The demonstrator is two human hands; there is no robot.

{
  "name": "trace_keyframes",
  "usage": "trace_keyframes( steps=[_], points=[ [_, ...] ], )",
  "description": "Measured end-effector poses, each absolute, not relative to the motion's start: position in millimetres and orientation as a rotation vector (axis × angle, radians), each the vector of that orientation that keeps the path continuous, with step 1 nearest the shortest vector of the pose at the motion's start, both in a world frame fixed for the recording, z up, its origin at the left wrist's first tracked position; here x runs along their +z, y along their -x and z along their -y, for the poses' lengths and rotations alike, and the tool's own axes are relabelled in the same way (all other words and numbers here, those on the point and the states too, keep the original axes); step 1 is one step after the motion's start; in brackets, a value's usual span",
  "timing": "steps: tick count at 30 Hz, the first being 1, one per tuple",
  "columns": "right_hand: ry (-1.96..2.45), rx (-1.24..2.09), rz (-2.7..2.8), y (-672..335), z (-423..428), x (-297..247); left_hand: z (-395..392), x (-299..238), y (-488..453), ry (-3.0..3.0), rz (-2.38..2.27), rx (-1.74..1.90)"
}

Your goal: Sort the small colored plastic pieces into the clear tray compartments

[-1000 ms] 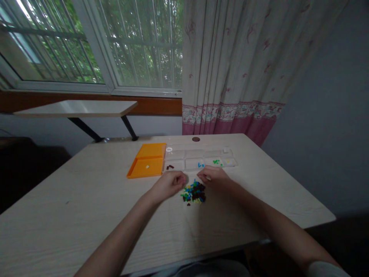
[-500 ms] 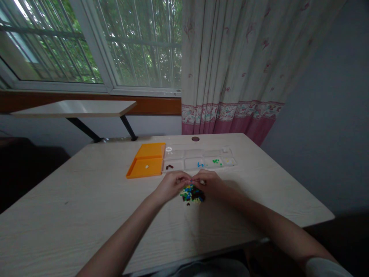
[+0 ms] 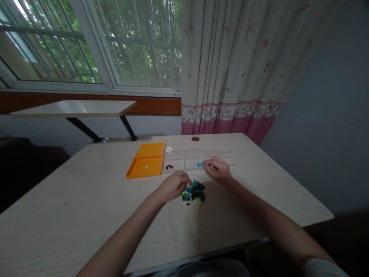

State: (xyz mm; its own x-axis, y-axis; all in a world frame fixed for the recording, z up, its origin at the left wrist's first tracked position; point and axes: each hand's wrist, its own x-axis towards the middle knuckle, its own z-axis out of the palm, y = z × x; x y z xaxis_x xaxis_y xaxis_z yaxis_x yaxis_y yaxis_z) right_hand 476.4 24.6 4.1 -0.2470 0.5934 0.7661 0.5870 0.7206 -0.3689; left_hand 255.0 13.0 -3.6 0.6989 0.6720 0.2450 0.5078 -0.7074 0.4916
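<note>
A heap of small building bricks (image 3: 197, 190) in black, blue, green, yellow and cream lies on the table. At its left side, my left hand (image 3: 173, 185) has bent fingers set a little apart, fingertips touching the heap's edge; no piece shows in them. My right hand (image 3: 218, 169) is over the clear compartment tray (image 3: 191, 164), with thumb and forefinger pinched together beside a few blue bricks (image 3: 200, 164). Anything in that pinch is too small to make out. The hand covers the compartment to the right of the blue bricks.
Dark bricks (image 3: 169, 167) lie in the tray's left compartment. An opened orange case (image 3: 135, 171) with a small pale piece (image 3: 147, 166) adjoins the tray. A raised white shelf (image 3: 77, 107) stands at the back left. The table's right edge slopes toward me.
My hands were together above the heap and have parted. The right one has moved up and right to the clear tray; the left has stayed at the heap, its fingers lowered slightly.
</note>
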Motion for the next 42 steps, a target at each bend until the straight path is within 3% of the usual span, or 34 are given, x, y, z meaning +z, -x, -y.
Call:
trace_keyframes(
  steps=[22, 35, 42],
  points=[
    [1.391, -0.034, 2.113, -485.9, -53.0, -15.7, -15.8, -4.5, -251.0, -2.633, -1.053, 0.578],
    [0.856, 0.361, 2.538, -483.3, -25.9, -6.8, -14.5, -3.2, -245.2, -2.658, -1.124, 0.523],
    [0.798, 0.387, 2.571, -476.5, -22.5, -11.0, -10.5, -0.7, -248.5, -2.63, -0.964, 0.533]
  ],
)
